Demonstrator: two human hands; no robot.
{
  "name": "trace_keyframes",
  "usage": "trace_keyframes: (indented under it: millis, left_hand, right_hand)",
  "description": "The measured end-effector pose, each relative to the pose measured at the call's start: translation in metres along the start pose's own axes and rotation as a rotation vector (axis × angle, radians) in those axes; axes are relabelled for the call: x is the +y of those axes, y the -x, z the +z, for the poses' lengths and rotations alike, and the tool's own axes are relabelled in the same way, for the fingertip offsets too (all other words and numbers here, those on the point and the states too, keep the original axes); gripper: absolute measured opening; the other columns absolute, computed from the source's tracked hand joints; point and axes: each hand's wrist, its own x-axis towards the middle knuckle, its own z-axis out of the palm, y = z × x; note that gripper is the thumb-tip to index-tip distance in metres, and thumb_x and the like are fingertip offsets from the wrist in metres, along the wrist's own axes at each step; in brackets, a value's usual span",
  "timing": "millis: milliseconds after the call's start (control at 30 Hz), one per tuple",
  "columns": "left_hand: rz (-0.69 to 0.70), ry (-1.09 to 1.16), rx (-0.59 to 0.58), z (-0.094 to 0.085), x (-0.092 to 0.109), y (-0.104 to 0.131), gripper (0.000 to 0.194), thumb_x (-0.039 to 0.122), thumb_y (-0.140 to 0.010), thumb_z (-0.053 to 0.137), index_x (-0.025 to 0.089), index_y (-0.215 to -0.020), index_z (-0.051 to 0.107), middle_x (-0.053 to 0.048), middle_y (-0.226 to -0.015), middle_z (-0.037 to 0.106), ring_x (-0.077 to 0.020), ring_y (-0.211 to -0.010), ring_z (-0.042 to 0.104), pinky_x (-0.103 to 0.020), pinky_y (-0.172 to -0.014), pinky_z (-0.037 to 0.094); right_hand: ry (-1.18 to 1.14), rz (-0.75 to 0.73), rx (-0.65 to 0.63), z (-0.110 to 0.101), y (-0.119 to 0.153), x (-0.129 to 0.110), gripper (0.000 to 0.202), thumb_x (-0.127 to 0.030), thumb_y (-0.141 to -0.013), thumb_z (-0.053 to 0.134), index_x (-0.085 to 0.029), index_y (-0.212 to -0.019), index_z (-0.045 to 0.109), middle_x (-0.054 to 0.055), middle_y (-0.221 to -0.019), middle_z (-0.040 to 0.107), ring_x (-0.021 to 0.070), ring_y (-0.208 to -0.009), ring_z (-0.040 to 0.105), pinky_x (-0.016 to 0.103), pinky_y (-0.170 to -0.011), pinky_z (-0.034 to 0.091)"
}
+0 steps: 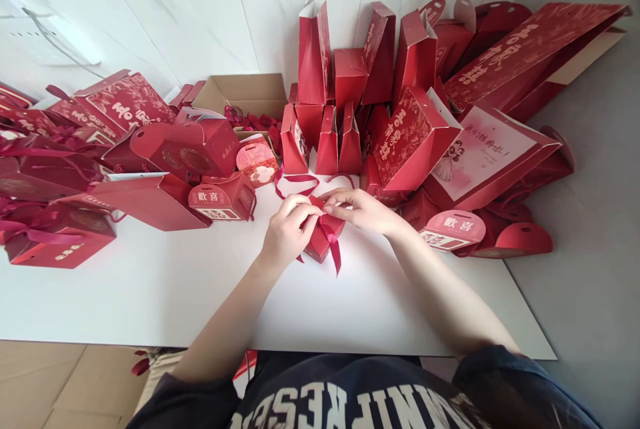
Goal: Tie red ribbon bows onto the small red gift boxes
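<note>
A small red gift box lies on the white table in front of me, with a dark pink ribbon on it whose end hangs toward me. My left hand is at the box's left side, thumb and fingertips pinched together on the ribbon near the top. From the right, my right hand reaches over the box, its fingers closed in a pinch beside the left fingertips. The exact spot they grip is partly hidden by the fingers. Beyond the hands, a loop of ribbon lies on the table.
Red gift boxes and bags crowd the left, including a small handled box. Behind stands an open cardboard box holding ribbons. On the right, tall red bags and a large white-panelled bag stack against the walls. The table ends near my body.
</note>
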Motion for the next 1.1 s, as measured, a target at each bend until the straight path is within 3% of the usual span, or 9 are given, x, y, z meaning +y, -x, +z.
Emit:
trace_keyframes:
  millis: [167, 300, 433, 533, 667, 867, 1100]
  left_hand:
    - [-0.119, -0.006, -0.03, -0.001, -0.008, 0.006, 0.005, 0.018, -0.087, 0.061, 0.022, -0.088, 0.058, -0.001, -0.081, 0.066, -0.0145, -0.077, 0.066, -0.027, -0.074, 0.055]
    - [-0.06, -0.038, -0.033, -0.003, -0.008, 0.007, 0.009, 0.018, -0.087, 0.062, 0.023, -0.091, 0.056, 0.0, -0.081, 0.067, -0.0137, -0.077, 0.067, -0.026, -0.074, 0.055]
    - [-0.029, -0.001, -0.03, -0.007, -0.007, 0.006, 0.014, 0.014, -0.086, 0.063, 0.022, -0.094, 0.056, 0.001, -0.081, 0.067, -0.0127, -0.076, 0.066, -0.025, -0.075, 0.054]
    - [-0.058, 0.042, -0.071, -0.01, -0.006, 0.004, 0.011, 0.014, -0.086, 0.063, 0.022, -0.091, 0.057, 0.0, -0.08, 0.067, -0.0142, -0.078, 0.065, -0.028, -0.076, 0.054]
    - [-0.118, 0.16, -0.136, -0.02, -0.004, -0.001, 0.009, 0.017, -0.084, 0.066, 0.022, -0.085, 0.058, 0.0, -0.08, 0.066, -0.0155, -0.08, 0.062, -0.03, -0.078, 0.052]
    - [-0.293, 0.33, -0.31, -0.035, -0.002, -0.007, 0.009, 0.022, -0.082, 0.07, 0.021, -0.079, 0.062, -0.001, -0.079, 0.065, -0.0148, -0.075, 0.057, -0.029, -0.073, 0.049]
    - [-0.36, 0.419, -0.458, -0.041, -0.008, -0.01, 0.005, 0.02, -0.083, 0.064, 0.02, -0.078, 0.062, 0.0, -0.077, 0.064, -0.0136, -0.071, 0.054, -0.028, -0.07, 0.045]
  right_hand:
    - [-0.315, 0.157, -0.023, 0.004, -0.004, 0.008, 0.032, -0.046, -0.079, 0.073, -0.016, -0.089, 0.075, 0.005, -0.096, 0.072, 0.0219, -0.1, 0.064, 0.035, -0.095, 0.046]
    - [-0.435, 0.232, -0.008, 0.007, -0.006, 0.015, 0.034, -0.044, -0.07, 0.082, -0.017, -0.09, 0.079, 0.007, -0.107, 0.073, 0.023, -0.104, 0.065, 0.038, -0.1, 0.044]
    - [-0.42, 0.261, 0.041, 0.008, -0.006, 0.015, 0.029, -0.042, -0.066, 0.085, -0.021, -0.086, 0.08, 0.009, -0.125, 0.068, 0.0266, -0.121, 0.059, 0.04, -0.11, 0.037]
    - [-0.365, 0.237, 0.038, 0.007, -0.004, 0.012, 0.024, -0.04, -0.069, 0.083, -0.022, -0.084, 0.08, 0.009, -0.134, 0.063, 0.0267, -0.129, 0.054, 0.041, -0.115, 0.031]
    - [-0.308, 0.247, 0.002, 0.004, -0.001, 0.007, 0.019, -0.038, -0.075, 0.079, -0.021, -0.084, 0.078, 0.009, -0.138, 0.059, 0.0277, -0.133, 0.05, 0.042, -0.113, 0.033]
    - [-0.27, 0.206, -0.083, 0.004, 0.0, -0.001, 0.011, -0.029, -0.081, 0.07, -0.019, -0.078, 0.073, 0.008, -0.119, 0.069, 0.0265, -0.124, 0.056, 0.038, -0.103, 0.042]
    - [-0.172, 0.226, -0.081, 0.004, 0.001, 0.001, 0.009, -0.021, -0.081, 0.064, -0.019, -0.073, 0.069, 0.005, -0.084, 0.072, 0.0243, -0.099, 0.066, 0.035, -0.087, 0.05]
